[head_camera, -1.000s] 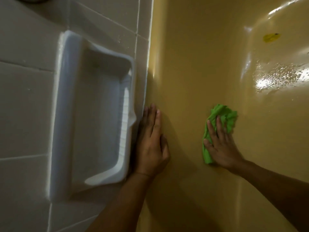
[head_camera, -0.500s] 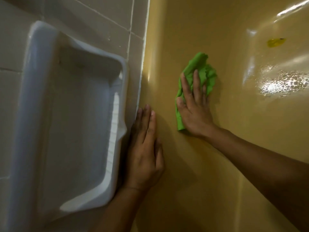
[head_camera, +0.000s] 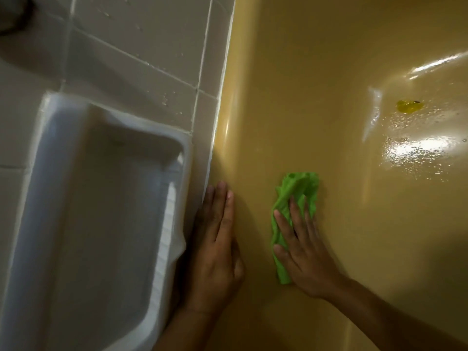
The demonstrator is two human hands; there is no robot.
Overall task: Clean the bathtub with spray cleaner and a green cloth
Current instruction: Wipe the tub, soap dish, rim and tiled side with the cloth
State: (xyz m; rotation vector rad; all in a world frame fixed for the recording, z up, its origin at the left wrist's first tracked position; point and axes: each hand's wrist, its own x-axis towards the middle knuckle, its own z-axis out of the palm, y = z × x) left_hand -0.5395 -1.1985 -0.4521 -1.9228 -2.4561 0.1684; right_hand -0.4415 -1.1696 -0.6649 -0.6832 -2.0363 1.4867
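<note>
**Concealment.** Much of the crumpled bright green cloth is covered by the right hand. Only its far end and a narrow strip along the side nearer the white ceramic recessed soap dish are exposed. The soap dish is cut off at the lower and left edges of the view, and both forearms are cut off at the lower edge. A dark rounded object above the soap dish is mostly out of view and cannot be identified. A small yellow mark, far to the right of the soap dish, is blurred and its nature cannot be told. A wet patch just below that mark is washed out by glare.

**Orientation.** The cloth is bunched into an elongated shape. Its long axis is set roughly parallel to the long side of the soap dish. Its exposed end is pointed away from the person, in line with the fingers.

**Position.** The cloth is pressed against the inner wall of the glossy mustard-yellow bathtub, to the right of the soap dish and apart from it. It is pressed by the right hand with fingers straight and slightly spread, none curled round it. The left hand is laid flat, fingers straight and together, just beside the right edge of the soap dish, between the dish and the cloth. Nothing is held in it. Pale glazed wall tiles are seen above the soap dish.
</note>
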